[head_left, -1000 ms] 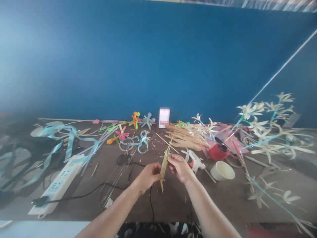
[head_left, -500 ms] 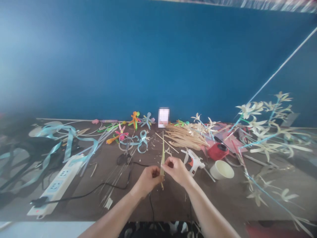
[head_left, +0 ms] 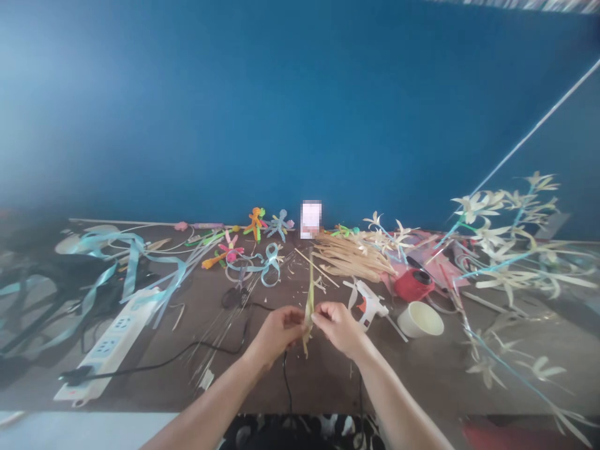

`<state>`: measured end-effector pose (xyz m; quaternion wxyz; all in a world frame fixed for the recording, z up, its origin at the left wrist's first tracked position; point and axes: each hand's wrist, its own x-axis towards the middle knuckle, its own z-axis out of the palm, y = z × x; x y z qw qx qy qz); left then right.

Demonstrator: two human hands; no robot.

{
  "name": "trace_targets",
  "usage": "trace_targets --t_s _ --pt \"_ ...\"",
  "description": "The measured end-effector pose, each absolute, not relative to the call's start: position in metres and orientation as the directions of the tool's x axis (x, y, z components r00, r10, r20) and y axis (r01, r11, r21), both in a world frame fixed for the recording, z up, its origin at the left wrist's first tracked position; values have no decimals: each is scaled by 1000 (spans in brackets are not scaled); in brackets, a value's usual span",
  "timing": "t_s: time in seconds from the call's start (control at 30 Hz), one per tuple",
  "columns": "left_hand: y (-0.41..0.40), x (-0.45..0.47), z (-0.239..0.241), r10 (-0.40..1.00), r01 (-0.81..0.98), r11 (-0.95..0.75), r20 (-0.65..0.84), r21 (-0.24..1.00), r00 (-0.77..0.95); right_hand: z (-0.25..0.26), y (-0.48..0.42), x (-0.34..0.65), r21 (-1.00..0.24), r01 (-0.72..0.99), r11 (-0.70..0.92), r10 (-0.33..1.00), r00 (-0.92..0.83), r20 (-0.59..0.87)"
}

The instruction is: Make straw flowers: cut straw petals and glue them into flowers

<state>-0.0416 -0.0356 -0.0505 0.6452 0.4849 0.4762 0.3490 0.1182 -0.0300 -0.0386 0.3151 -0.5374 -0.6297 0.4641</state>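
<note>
Between both hands stands a long, pale yellow-green leaf strip, its narrow tip pointing away toward the wall. My left hand pinches it low down from the left, thumb and fingers closed. From the right, my right hand grips its edge between thumb and fingertips. A frayed lower end hangs below the fingers. Just right of my right hand lies a white glue gun with an orange trigger. A bundle of dry tan leaf strips is spread out beyond it.
A white cup and a red spool stand at right, near pale flower stems. On the left are a power strip, light blue ribbon and scissors. Colourful pipe-cleaner figures sit by the wall.
My fingers have shifted slightly on the strip, the right hand a little lower and to the right. More of the strip's width shows between the hands. The view has moved slightly.
</note>
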Motion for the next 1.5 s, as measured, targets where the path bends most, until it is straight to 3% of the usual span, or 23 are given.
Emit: trace_targets --t_s 0.13,0.3,0.5,0.77,0.97,1.2,1.5 --pt "-32 -38 -43 951 35 216 -219 976 218 -29 -42 109 -739 643 201 973 -220 73" --pt "-31 -33 -29 941 -99 276 -248 956 229 -18 -51 104 -657 707 263 962 -248 119" --pt "-32 -37 -25 915 -126 290 -236 949 327 -22 -52 110 -678 693 244 965 -244 98" --pt "-35 -34 -26 938 -70 226 -198 972 284 -19 -60 110 -630 720 293 953 -271 133" --pt "-36 -31 -33 911 -205 382 -329 901 250 -12 -69 111 -575 718 393 914 -374 158" --pt "-32 -37 -34 880 -377 462 -361 803 308 -6 -67 117 -490 768 412 907 -396 141" --pt "-26 -36 -29 925 -444 381 -331 811 189 -8 -67 114 -617 702 356 926 -356 129"
